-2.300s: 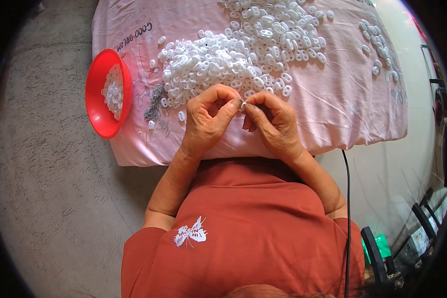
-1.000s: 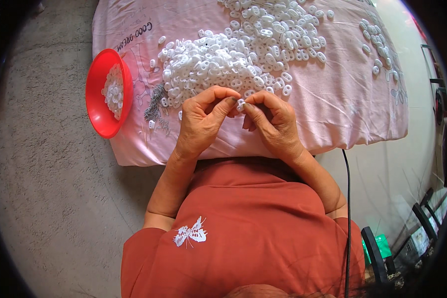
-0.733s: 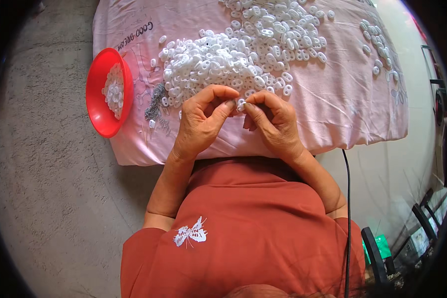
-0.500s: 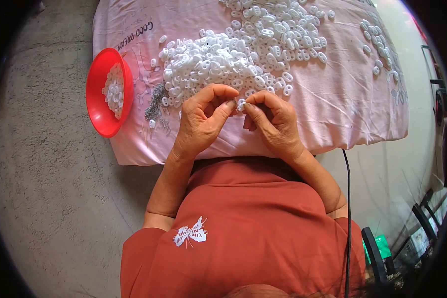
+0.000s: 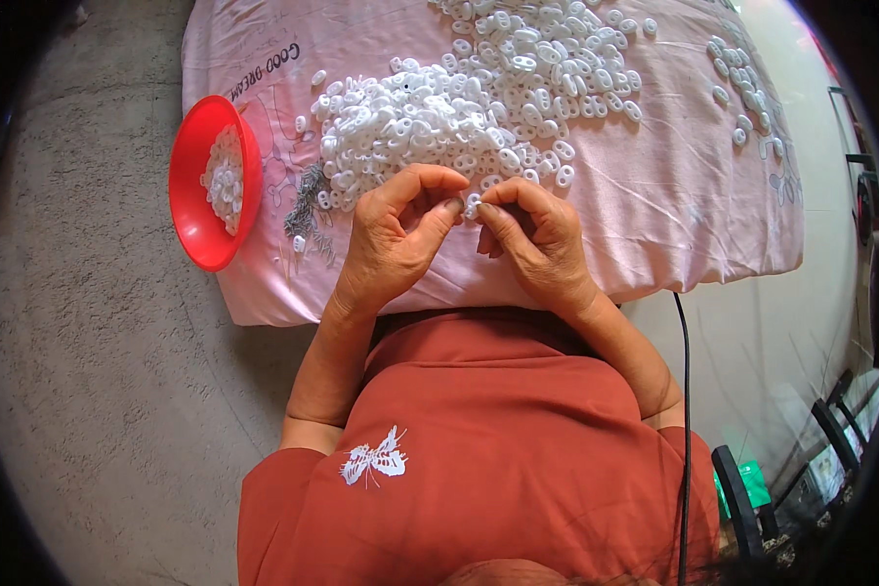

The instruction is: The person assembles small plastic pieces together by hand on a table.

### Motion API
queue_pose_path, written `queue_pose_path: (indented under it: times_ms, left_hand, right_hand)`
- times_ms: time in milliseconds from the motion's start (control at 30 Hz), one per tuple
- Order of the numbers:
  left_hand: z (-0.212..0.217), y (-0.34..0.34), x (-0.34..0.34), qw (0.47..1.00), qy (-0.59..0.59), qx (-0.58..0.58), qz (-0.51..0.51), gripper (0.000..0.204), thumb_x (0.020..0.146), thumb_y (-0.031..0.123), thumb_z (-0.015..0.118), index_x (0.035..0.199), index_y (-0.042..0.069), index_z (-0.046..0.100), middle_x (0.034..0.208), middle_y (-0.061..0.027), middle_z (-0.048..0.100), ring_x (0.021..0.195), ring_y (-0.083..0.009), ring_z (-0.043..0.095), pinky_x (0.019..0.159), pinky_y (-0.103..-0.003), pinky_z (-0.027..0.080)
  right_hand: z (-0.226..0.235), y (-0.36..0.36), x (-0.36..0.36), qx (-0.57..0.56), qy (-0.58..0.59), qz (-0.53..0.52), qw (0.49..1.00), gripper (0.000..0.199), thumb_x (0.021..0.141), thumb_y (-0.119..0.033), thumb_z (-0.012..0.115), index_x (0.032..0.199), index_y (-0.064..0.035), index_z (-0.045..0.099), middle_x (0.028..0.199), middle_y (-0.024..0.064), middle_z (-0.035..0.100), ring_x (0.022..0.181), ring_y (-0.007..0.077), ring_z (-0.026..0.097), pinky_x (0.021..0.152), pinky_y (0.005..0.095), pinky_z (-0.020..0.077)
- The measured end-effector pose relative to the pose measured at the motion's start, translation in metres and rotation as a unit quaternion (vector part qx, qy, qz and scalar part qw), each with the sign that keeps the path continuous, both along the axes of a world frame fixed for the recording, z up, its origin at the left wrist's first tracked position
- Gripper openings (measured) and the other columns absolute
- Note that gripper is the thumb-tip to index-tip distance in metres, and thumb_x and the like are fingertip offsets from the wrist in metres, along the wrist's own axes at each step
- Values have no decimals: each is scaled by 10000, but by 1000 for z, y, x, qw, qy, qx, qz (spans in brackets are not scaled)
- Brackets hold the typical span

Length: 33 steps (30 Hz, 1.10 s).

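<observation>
1. Pinched between the fingertips of both hands: one small white plastic piece (image 5: 472, 206), held at the point where the thumbs and forefingers meet.
2. Left hand (image 5: 397, 242) curled, thumb and forefinger closed narrowly on the left side of the piece; remaining fingers folded toward the palm.
3. Right hand (image 5: 535, 244) likewise closed tight on the right side of the same piece, knuckles raised, wrist angled back toward the body.
4. Directly beneath the grip: a pink cloth (image 5: 654, 205) spread over a low surface, both hands hovering above its near edge.
5. Just beyond the fingertips: a dense heap of white plastic pieces (image 5: 439, 127), near edge almost touching the grip, thinning into scattered pieces farther away and to the right.
6. Left of the grip, well apart: a red bowl (image 5: 193, 210) at the cloth's left edge, holding a small pile of the same white pieces.
7. Behind the grip, toward the body: a rust-red shirt (image 5: 498, 459) with a white butterfly print.
8. Right of the body: a thin black cable (image 5: 685, 410) running down.
</observation>
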<state>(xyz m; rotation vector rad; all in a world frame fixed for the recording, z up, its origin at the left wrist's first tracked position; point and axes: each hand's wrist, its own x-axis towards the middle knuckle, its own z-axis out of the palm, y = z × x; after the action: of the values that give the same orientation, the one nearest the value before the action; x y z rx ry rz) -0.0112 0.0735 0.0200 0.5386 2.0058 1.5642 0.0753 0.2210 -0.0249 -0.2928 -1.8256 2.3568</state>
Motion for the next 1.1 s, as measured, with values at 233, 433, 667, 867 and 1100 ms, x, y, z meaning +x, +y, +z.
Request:
queue_pose_path:
  times_ms: [233,433,667,867,1100]
  left_hand:
    - [1,0,-2,993,100,-35,-42,168,881,-44,591,1047,-17,605,899,-33,626,825,-96,616,758,-223,506]
    - [15,8,-4,959,256,-84,-82,170,822,-51,644,982,4,629,831,-67,647,761,-117,628,681,-239,497]
    - [14,11,-4,944,309,-51,-107,208,788,-97,608,964,14,613,838,-122,633,733,-260,647,634,-319,504]
    - [11,14,0,934,338,-35,-111,221,792,-102,599,976,21,608,834,-119,630,746,-272,640,637,-339,506]
    - [7,13,3,929,356,-26,-102,223,797,-106,621,981,20,622,809,-107,623,709,-217,634,631,-293,496]
  right_hand:
    - [-1,0,0,16,10,0,1000,21,894,11,594,904,27,586,751,52,596,605,83,599,522,220,476]
    - [0,1,0,11,7,1,1000,26,890,15,596,903,31,581,745,55,591,601,88,600,520,225,475]
    - [-2,0,0,19,25,-8,999,29,883,24,602,897,31,577,740,64,590,593,94,598,515,231,473]
    - [-1,1,2,47,21,-3,999,37,923,19,543,924,9,579,686,22,590,600,63,559,548,208,461]
    - [-1,0,4,53,25,-4,998,41,934,-7,544,931,10,581,692,21,600,608,63,567,555,206,468]
